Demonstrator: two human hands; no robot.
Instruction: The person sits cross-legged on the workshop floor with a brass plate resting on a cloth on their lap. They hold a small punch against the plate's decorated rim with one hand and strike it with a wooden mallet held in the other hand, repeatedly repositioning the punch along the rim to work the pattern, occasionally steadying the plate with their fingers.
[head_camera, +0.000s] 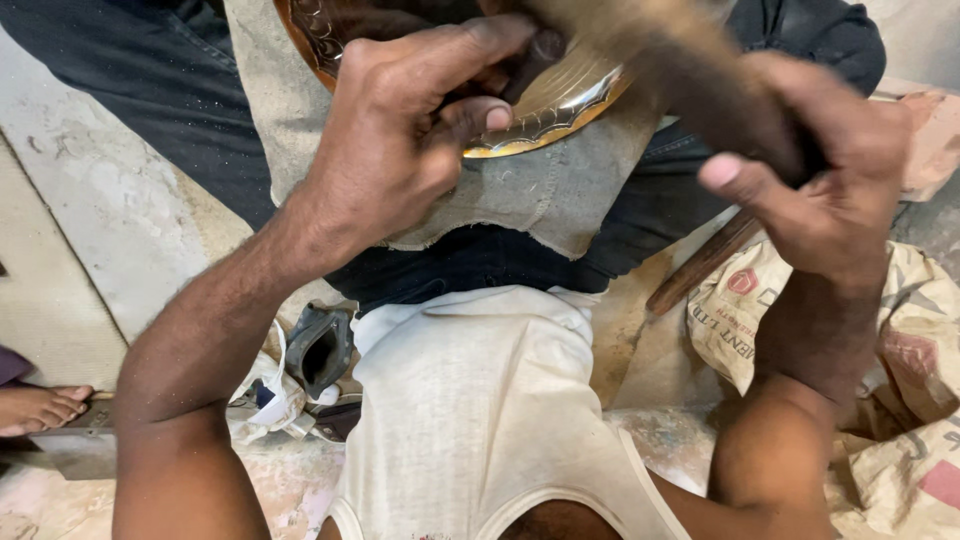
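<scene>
Dusty floor, cloth (545, 190) on lap; L hand (400, 130) pins punch (535, 58) on plate (560, 100), R hand (820, 170) clenches hammer (690, 60) just right, above it.

Your lap is crowded: the engraved brass plate (560, 100) lies on the grey cloth (560, 190) over your thighs, and your left hand (400, 140) covers its near-left rim, fingers closed on a dark tool against the metal. Your right hand (820, 180), fisted round a blurred wooden handle (690, 70), blocks the plate's right side. Little of the plate shows bare between the two hands. Left of your knee, the pale concrete floor (110, 210) offers open passage. Nearer your left hip, a dark hollow casting (320, 350) and rags stand in the way. On your right, a wooden stick (705, 262) and printed sacks (900, 330) take the floor.
</scene>
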